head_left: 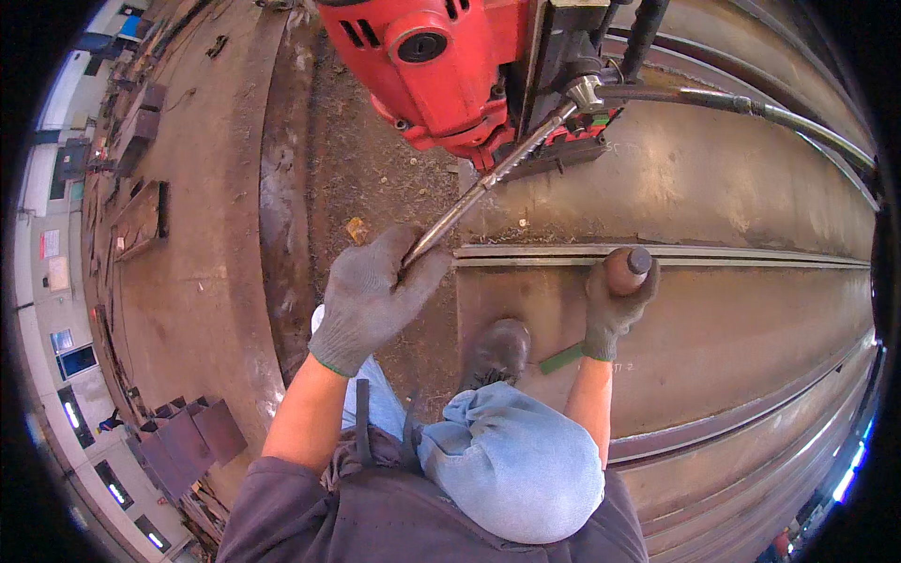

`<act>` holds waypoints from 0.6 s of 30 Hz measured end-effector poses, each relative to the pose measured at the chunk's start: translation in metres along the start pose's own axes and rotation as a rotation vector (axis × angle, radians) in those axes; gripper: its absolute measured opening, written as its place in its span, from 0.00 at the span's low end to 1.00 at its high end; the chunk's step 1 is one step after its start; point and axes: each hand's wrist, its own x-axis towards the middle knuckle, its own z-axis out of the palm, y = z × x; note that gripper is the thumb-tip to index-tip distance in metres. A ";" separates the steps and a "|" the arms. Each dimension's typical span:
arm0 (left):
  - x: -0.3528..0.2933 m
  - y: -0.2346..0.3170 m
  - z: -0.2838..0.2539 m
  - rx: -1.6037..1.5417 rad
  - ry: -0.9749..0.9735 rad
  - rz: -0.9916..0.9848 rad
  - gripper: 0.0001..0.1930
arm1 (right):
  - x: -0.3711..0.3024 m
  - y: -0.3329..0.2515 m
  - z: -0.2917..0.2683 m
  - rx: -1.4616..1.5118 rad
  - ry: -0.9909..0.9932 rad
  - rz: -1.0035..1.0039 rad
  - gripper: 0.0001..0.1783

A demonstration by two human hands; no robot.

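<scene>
Lever (497, 174), at one o'clock: was held in closed left hand (375, 298) and ran to drill (422, 61) at twelve. Cylinder (624, 275), at three: was clasped by curled right hand (606, 317). Could have dropped it through slack grip, or lost lever under sudden recoil.

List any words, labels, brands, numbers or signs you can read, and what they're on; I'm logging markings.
None reads clearly.
Steel beam beneath the red magnetic drill: faint handwritten marking, too blurred to read.
Steel surface near the green strip: short pale marking, too small to read surely.
Posted sheets on the far-left wall: too small.
</scene>
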 end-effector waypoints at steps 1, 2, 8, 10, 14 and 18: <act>0.001 -0.002 0.001 -0.001 -0.015 0.006 0.15 | -0.001 0.000 -0.001 0.039 0.011 0.025 0.55; 0.002 -0.003 0.001 -0.001 -0.029 0.012 0.15 | 0.000 0.002 -0.002 -0.001 0.012 -0.020 0.55; 0.010 -0.022 0.001 0.252 -0.024 0.361 0.16 | -0.001 0.007 -0.001 -0.023 0.008 0.010 0.56; 0.007 -0.012 0.005 0.174 0.034 0.234 0.17 | -0.001 0.011 0.001 0.085 0.015 0.016 0.55; 0.008 0.005 0.001 0.042 -0.045 -0.029 0.18 | -0.001 0.009 -0.001 0.003 0.013 -0.058 0.55; 0.007 0.005 0.002 0.039 -0.018 -0.045 0.19 | -0.001 0.000 0.001 -0.002 0.002 -0.038 0.55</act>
